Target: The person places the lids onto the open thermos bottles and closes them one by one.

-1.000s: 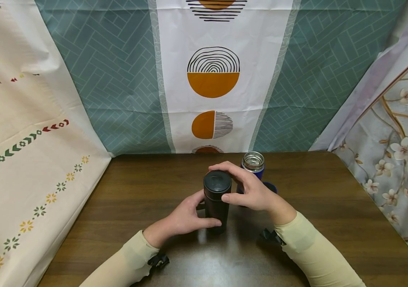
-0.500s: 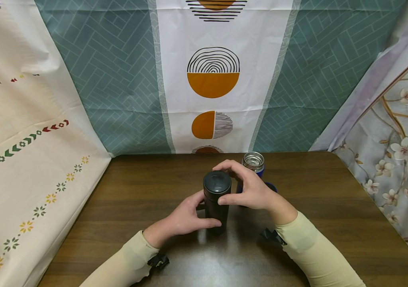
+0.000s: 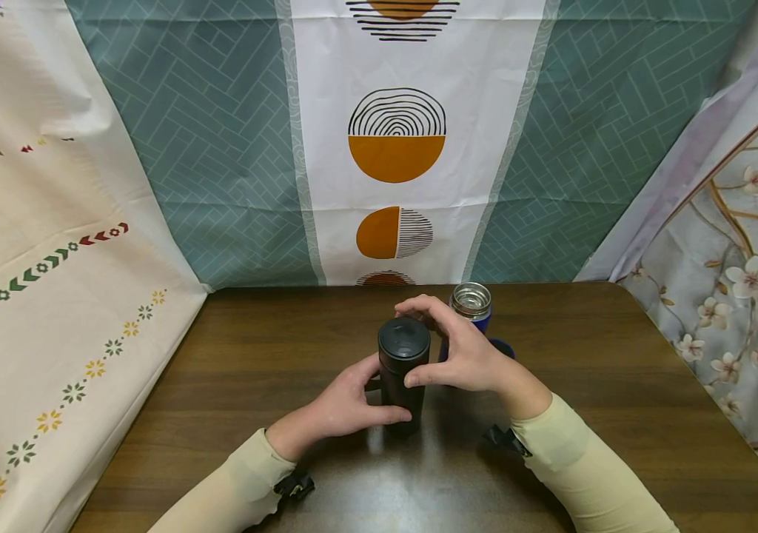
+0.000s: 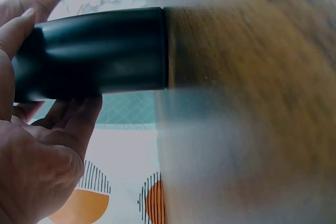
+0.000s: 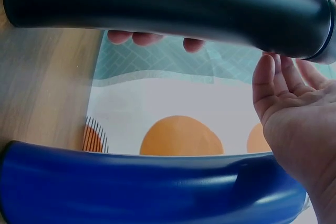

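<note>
A black vacuum flask [image 3: 402,400] stands upright on the table with its black lid [image 3: 404,337] on top. My left hand [image 3: 347,400] grips the flask's body, thumb across the near side and fingers behind it; in the left wrist view the flask [image 4: 105,53] lies sideways across the picture. At the top, my right hand [image 3: 465,357] holds the flask round the lid, thumb on the near side and fingertips at the far side. Just behind that hand is a blue vacuum flask [image 3: 480,323] with a bare steel mouth, partly hidden by the hand but large in the right wrist view.
A dark blue cap [image 3: 503,347] lies on the table at the blue flask's right, half covered by the right wrist. The brown wooden table [image 3: 272,333] ends at a patterned cloth backdrop [image 3: 392,155], with more cloth hanging at left and right.
My right thumb has slid a little left and down, and the fingertips have shifted slightly right round the lid. The left hand and both flasks have stayed in place.
</note>
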{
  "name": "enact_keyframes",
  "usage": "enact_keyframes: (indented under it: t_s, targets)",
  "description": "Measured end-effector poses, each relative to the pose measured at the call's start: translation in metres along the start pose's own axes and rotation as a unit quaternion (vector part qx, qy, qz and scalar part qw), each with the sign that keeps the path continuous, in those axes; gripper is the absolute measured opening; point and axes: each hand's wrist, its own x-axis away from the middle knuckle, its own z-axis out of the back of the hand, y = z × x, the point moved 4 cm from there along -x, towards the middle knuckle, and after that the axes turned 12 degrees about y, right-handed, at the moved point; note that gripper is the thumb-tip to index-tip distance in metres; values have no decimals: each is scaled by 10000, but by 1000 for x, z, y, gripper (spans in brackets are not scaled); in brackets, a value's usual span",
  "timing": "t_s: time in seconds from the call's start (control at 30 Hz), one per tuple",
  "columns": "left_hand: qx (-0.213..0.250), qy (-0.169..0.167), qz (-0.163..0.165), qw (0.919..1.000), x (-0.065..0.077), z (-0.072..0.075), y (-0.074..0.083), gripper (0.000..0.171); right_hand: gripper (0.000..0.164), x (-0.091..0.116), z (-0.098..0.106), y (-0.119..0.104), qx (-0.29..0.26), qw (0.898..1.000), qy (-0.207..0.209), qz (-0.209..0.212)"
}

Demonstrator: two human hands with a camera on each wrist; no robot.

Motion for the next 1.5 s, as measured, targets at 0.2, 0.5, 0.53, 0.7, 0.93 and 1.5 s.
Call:
enact_keyframes:
  t_s: [0.2, 0.5, 0.53, 0.7, 0.93, 1.5]
  targets:
    - [22, -1, 16, 10000, 0, 0, 0, 74, 91, 0, -2, 0, -329, 9985, -418, 135]
    - [-3, 8, 3, 10000, 0, 0, -1, 75, 75, 2, -3, -2, -727, 9947, -683, 244]
    - [-9, 13, 11, 10000, 0, 0, -1, 75, 74, 2, -3, -2, -712, 9949, -674, 238]
    - [-33, 37, 24, 10000, 0, 0, -1, 74, 70, 3, -2, -1, -496, 9973, -520, 144]
    - [13, 10, 4, 10000, 0, 0, 0, 73, 64, 1, 0, 0, -189, 9994, -272, 87]
    - [-41, 17, -7, 10000, 0, 0, 0, 72, 69, 1, 2, 2, 8, 9999, 88, -73]
